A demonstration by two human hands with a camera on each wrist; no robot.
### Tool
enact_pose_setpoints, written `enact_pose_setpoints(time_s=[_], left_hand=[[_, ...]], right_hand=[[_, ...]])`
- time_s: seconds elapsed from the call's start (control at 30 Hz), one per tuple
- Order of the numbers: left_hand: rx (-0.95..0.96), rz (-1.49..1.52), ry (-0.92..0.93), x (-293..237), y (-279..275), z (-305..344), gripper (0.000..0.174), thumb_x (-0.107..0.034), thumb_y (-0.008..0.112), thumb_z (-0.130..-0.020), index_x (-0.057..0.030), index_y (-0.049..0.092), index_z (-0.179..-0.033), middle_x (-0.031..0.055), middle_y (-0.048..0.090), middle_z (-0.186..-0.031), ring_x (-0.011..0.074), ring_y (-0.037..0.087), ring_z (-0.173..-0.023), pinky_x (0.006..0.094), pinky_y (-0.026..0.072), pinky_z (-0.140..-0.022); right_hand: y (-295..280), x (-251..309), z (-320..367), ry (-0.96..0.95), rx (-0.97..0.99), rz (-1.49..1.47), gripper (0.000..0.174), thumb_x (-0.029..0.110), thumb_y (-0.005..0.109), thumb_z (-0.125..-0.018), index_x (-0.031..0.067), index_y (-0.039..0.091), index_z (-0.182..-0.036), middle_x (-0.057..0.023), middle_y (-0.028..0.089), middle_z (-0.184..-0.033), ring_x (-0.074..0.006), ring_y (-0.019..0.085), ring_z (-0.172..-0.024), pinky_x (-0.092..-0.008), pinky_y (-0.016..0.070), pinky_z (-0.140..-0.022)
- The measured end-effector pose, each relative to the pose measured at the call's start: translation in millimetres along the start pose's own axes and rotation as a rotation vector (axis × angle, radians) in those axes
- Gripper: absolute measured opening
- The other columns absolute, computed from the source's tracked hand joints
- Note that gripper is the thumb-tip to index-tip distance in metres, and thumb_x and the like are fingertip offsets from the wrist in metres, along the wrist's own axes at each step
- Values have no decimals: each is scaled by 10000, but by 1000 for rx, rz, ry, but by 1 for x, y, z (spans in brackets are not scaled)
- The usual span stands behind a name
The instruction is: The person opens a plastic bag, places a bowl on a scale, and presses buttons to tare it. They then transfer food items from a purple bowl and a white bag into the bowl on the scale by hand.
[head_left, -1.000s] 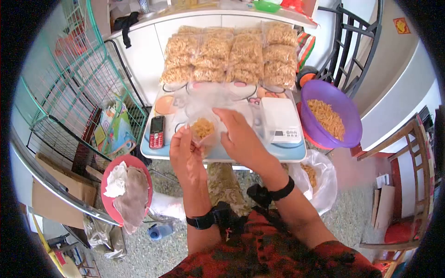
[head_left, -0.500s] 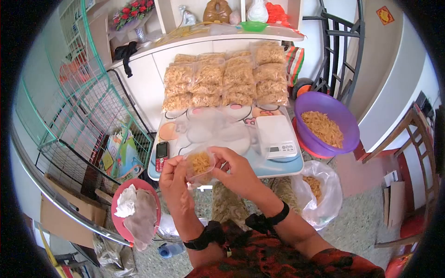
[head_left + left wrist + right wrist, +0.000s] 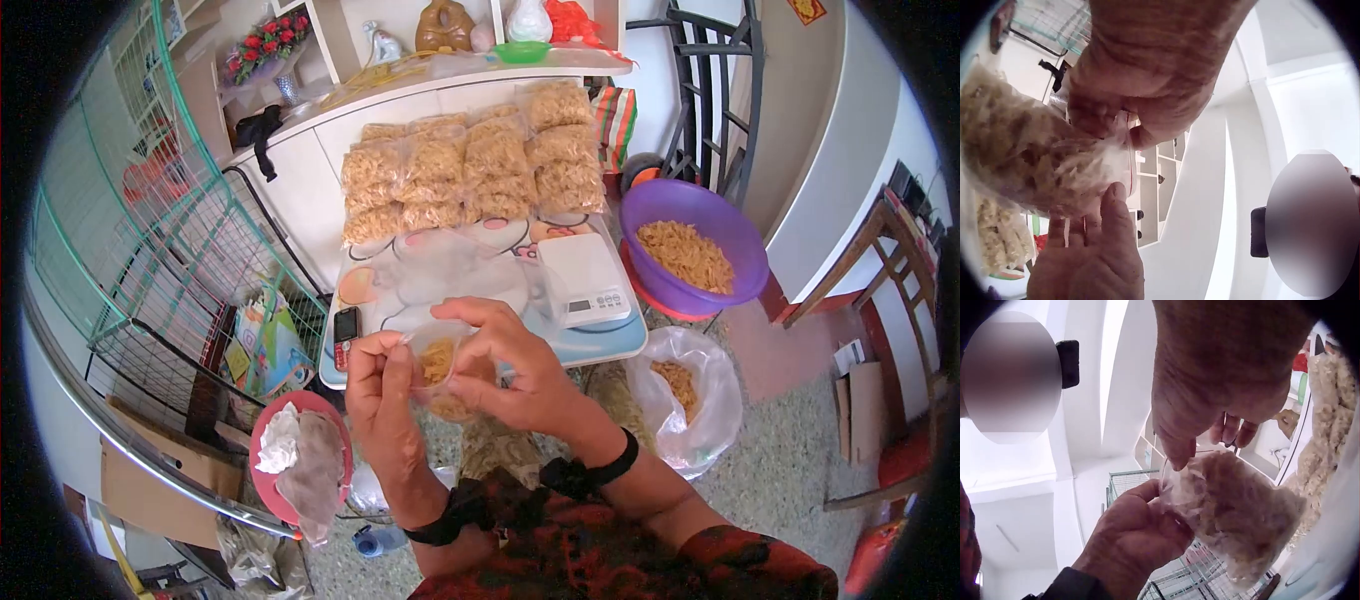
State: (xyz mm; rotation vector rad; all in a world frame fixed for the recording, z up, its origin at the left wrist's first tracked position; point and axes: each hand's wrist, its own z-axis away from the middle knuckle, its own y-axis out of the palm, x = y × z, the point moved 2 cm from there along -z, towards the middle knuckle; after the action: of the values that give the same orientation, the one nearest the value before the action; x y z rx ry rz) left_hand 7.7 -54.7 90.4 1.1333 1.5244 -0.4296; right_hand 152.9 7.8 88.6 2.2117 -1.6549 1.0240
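A clear plastic bag [image 3: 437,362] of dried yellowish-brown pieces is held up between both hands over the table's near edge. My left hand [image 3: 385,410] pinches its left edge near the top with thumb and fingers. My right hand [image 3: 515,370] grips the other side, the thumb on the near face and the fingers curving round the edge. In the left wrist view the filled bag [image 3: 1029,150] hangs full below its mouth, which has a reddish line along it. In the right wrist view the thumb and fingers lie at the bag's [image 3: 1229,506] upper edge.
Filled bags [image 3: 470,165] are stacked at the table's back. A white scale [image 3: 585,280] stands right, a phone [image 3: 345,335] left, and empty clear bags [image 3: 470,270] lie between. A purple basin [image 3: 690,250] and a lined white bag [image 3: 700,400] hold more pieces. A pink basin [image 3: 345,440] holds cloths.
My right hand, spread beside the bag a second ago, has closed in and now grips its right side. The head view has tilted up and shifted.
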Motion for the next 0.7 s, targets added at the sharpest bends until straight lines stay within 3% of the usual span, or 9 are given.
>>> enact_pose_setpoints(time_s=[0.13,0.23,0.33,0.43,0.57,0.7], left_hand=[[50,-5,-58,-5,8,7,112,-158,611,-978,-58,619,-1030,-48,522,-791,33,430,-669,194,332,-581],[72,14,-104,-5,11,10,132,-178,613,-980,-59,625,-1037,-63,504,-767,22,410,-648,184,308,-561],[66,-36,-103,-7,14,12,172,-201,616,-980,-50,631,-1063,-71,493,-753,17,401,-645,188,304,-565],[106,-39,-89,-8,15,14,208,-214,620,-977,-41,637,-1091,-69,495,-760,19,411,-653,191,309,-569],[253,92,-41,-5,19,15,242,-80,649,-955,0,596,-1177,-40,544,-809,44,499,-684,169,394,-619],[254,158,-146,1,33,17,204,-97,625,-975,1,589,-1150,-36,539,-793,31,472,-660,174,371,-581]], right_hand=[[-6,7,7,112,-20,-123,160,48,735,-849,66,600,-934,-141,610,-1212,-245,534,-1215,-357,397,-1032],[-8,11,9,122,-124,-137,143,82,731,-833,60,611,-908,-114,640,-1101,-263,604,-1069,-357,458,-954],[-9,9,13,140,-169,-170,153,52,735,-824,53,610,-913,-105,633,-1060,-231,600,-1049,-331,458,-935],[-15,8,16,103,-191,-174,157,21,724,-830,45,603,-927,-89,614,-1043,-196,594,-1014,-309,458,-916],[-18,9,17,101,-216,-339,134,-25,674,-872,28,584,-956,-60,570,-1031,-139,569,-938,-275,460,-870],[-11,11,16,215,-259,-374,108,-11,634,-917,21,572,-998,-76,584,-1053,-130,577,-956,-266,477,-859]])
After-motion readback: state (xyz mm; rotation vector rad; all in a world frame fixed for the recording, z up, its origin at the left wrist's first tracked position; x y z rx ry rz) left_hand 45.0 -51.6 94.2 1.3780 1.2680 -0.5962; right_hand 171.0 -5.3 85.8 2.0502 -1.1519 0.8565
